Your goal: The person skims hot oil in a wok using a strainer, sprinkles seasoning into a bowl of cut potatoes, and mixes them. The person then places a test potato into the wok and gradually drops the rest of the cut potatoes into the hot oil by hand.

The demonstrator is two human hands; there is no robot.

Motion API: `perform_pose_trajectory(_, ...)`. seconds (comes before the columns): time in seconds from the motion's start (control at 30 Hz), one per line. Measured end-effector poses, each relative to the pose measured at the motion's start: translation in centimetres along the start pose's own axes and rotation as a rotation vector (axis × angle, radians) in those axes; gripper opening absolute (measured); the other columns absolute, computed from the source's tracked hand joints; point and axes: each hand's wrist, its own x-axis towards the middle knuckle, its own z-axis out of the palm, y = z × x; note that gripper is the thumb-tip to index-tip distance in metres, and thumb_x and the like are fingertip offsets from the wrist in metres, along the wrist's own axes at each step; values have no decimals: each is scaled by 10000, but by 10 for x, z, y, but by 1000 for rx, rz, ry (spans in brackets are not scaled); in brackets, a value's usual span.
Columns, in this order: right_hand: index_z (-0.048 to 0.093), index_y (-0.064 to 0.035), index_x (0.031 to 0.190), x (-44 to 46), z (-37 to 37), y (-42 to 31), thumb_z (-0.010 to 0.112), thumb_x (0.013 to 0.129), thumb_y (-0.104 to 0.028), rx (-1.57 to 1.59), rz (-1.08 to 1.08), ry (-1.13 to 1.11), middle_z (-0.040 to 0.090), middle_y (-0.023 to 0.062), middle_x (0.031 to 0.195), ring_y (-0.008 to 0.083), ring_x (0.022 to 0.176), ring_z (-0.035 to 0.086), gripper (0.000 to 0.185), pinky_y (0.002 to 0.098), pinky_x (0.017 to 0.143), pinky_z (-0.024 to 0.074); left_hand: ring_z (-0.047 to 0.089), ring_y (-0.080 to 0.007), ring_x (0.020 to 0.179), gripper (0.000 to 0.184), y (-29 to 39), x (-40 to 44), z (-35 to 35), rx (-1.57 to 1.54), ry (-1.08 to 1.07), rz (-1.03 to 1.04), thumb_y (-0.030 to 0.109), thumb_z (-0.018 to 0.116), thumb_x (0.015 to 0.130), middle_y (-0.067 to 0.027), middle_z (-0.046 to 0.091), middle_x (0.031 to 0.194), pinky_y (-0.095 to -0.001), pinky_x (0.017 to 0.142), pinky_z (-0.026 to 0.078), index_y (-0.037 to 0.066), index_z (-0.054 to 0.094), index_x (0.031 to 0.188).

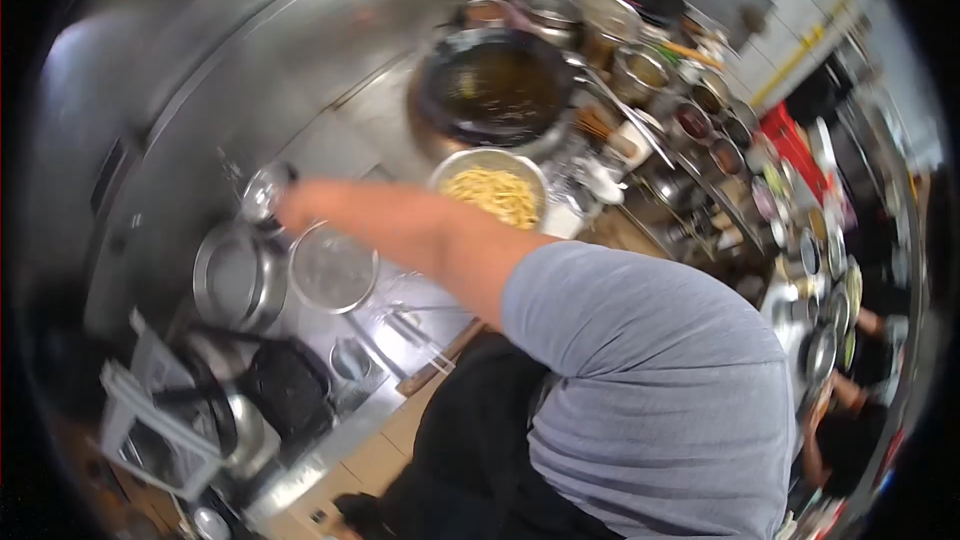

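Note:
Only one of my arms is visible, apparently the right, in a grey sleeve and reaching to the left across the view. My right hand [290, 204], blurred by motion, is closed at the edge of a small shiny metal bowl [263, 192]; its fingers are hard to make out. Just below the hand are a metal basin [229, 277] and a round mesh strainer [334, 268]. Beneath my forearm, partly covered, stands a bowl of pale yellow strips [495, 190] that look like fries. My left hand is out of the picture.
A large wok of dark oil [495, 88] sits behind the fries. Pots and seasoning containers [690, 120] crowd the right, with a long-handled utensil [635, 120] across them. Lower left are a black pan [287, 385] and a white plastic frame [160, 420]. Another person's arms [835, 410] show far right.

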Motion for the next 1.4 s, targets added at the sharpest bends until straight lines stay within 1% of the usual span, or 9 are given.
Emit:
perform_pose_trajectory(0.1, 677, -36, 662, -172, -15, -68, 634, 657, -149, 495, 444, -53, 633, 203, 655, 401, 644, 625, 121, 478, 608, 503, 624, -203, 826, 316, 54, 42, -5, 133, -88, 64, 311, 614, 905, -103, 667, 904, -332, 731, 480, 29, 666, 1037)
perform_pose_trajectory(0.2, 659, -29, 656, -326, -105, -148, 625, 689, -159, 781, 882, 268, 617, 230, 676, 405, 646, 611, 138, 492, 606, 495, 621, -196, 821, 315, 99, 77, 18, 218, -165, 109, 307, 614, 906, -98, 666, 901, -328, 726, 479, 28, 665, 1041)
perform_pose_trajectory(0.33, 648, -1, 656, -499, -158, -234, 596, 666, -126, 459, 1119, -235, 625, 252, 729, 431, 703, 616, 136, 507, 659, 498, 617, -187, 815, 313, 176, 133, 87, 412, -402, 148, 302, 614, 907, -93, 663, 896, -323, 719, 477, 26, 663, 1046)
perform_pose_trajectory(0.57, 663, -41, 836, -691, -189, -338, 562, 738, -82, 538, 2108, 756, 660, 229, 837, 390, 748, 640, 146, 466, 689, 503, 610, -171, 803, 311, 244, 173, 229, 583, -643, 182, 293, 615, 909, -83, 658, 888, -314, 707, 474, 23, 660, 1055)
perform_pose_trajectory(0.73, 633, -32, 708, -790, -197, -408, 574, 729, -118, 355, 2321, 650, 611, 196, 715, 377, 710, 601, 106, 458, 641, 488, 605, -159, 795, 309, 254, 175, 312, 558, -680, 197, 287, 615, 910, -76, 655, 882, -307, 699, 472, 21, 657, 1062)
perform_pose_trajectory(0.8, 631, -18, 692, -830, -191, -439, 568, 727, -111, 59, 1976, -255, 648, 192, 750, 352, 742, 630, 118, 466, 648, 495, 603, -155, 792, 309, 258, 178, 335, 522, -674, 203, 284, 615, 911, -73, 654, 879, -305, 695, 471, 20, 656, 1065)
perform_pose_trajectory(1.0, 669, -45, 830, -832, -247, -471, 635, 753, -167, 189, 2587, 581, 690, 178, 889, 346, 827, 653, 149, 438, 750, 515, 573, -116, 767, 294, 277, 168, 387, -103, -710, 34, 264, 602, 921, -25, 617, 862, -254, 670, 455, 27, 628, 1093)
perform_pose_trajectory(1.17, 676, -69, 888, -843, -276, -431, 701, 740, -258, 180, 2658, 583, 687, 185, 951, 344, 891, 655, 242, 431, 786, 511, 535, -121, 803, 278, 281, 211, 388, -247, -447, -185, 271, 584, 928, 10, 569, 924, -255, 690, 446, 83, 593, 1133)
perform_pose_trajectory(1.4, 717, -66, 811, -890, -266, -325, 681, 739, -263, 231, 2541, 304, 695, 179, 880, 361, 856, 656, 213, 435, 788, 513, 538, -230, 925, 404, 276, 321, 421, -203, -674, -133, 269, 548, 922, -89, 551, 1107, -357, 789, 463, 46, 487, 1253)
